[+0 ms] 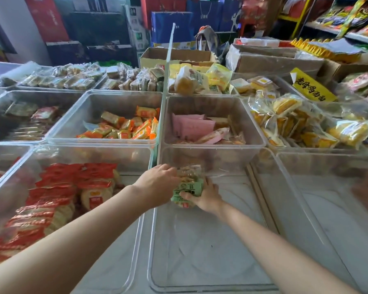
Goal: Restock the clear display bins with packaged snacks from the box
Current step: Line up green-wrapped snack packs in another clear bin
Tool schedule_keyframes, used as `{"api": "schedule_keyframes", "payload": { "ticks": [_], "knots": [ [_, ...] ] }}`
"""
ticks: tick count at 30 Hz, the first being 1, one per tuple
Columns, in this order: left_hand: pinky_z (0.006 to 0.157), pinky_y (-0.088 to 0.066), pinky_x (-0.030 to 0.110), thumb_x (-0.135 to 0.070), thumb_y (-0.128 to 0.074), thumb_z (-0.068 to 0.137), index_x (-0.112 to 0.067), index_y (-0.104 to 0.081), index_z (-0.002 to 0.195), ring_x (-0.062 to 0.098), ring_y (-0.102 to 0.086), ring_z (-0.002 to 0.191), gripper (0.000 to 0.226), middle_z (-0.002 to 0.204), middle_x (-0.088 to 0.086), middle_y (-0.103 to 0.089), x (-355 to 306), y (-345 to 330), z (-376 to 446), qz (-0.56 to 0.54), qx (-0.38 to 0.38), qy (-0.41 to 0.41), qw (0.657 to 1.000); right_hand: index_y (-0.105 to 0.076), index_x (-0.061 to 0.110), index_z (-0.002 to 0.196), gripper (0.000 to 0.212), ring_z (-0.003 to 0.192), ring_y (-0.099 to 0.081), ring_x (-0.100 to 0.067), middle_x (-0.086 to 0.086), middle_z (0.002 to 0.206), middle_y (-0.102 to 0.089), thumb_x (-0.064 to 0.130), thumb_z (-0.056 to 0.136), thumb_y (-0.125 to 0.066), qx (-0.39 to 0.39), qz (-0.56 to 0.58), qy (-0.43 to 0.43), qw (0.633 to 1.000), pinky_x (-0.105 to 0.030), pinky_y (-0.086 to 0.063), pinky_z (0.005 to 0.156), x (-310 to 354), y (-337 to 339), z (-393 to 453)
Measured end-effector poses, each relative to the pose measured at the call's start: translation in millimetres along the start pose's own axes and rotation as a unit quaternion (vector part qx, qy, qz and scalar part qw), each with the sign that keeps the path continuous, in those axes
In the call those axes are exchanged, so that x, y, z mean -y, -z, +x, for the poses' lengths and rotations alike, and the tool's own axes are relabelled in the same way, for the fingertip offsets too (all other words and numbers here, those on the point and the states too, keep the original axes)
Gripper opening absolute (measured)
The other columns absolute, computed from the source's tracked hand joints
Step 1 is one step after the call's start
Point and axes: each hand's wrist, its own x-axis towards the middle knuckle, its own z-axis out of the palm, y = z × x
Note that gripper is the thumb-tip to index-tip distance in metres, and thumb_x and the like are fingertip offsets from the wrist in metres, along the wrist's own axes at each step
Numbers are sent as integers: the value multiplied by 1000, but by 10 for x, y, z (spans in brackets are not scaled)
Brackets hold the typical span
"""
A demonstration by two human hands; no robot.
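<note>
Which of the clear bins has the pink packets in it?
The clear bin directly behind the one both hands are reaching into, right of the upright divider. Its left neighbour holds orange packets.

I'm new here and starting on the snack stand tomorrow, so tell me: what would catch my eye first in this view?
Both hands meet at the centre: the left hand and right hand hold green snack packs at the far wall of a nearly bare clear bin. To its left, a bin is piled with red packs. Behind, orange packs and pink packs sit in half-full bins.
</note>
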Motion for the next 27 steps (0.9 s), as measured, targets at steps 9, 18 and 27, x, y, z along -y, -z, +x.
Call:
{"api": "schedule_keyframes", "payload": {
  "ticks": [9,18,27],
  "knots": [
    [116,-10,34,-14,-45,91,-18,-57,120,20,-39,130,31,130,3,-50,-128,-10,150,100,87,36,991,-55,29,115,115,108,-60,-16,1,115,-59,77,14,-79,22,66,-18,997,-38,-51,93,-524,-292,392],
    [107,-24,31,-14,-40,93,-18,-50,128,23,-51,118,36,121,4,-59,-303,138,76,81,27,32,996,-45,11,131,85,125,-46,-17,3,129,-48,35,61,-86,38,-6,-79,996,-27,-38,104,34,261,-101],
    [100,-29,28,-18,-42,91,-23,-56,120,17,-52,116,33,122,-3,-56,-209,523,-704,-38,-69,46,996,-50,4,123,43,114,-53,-28,-14,125,-54,15,83,-63,-114,-64,-25,991,-30,-44,88,783,566,-781]
  ]
}}
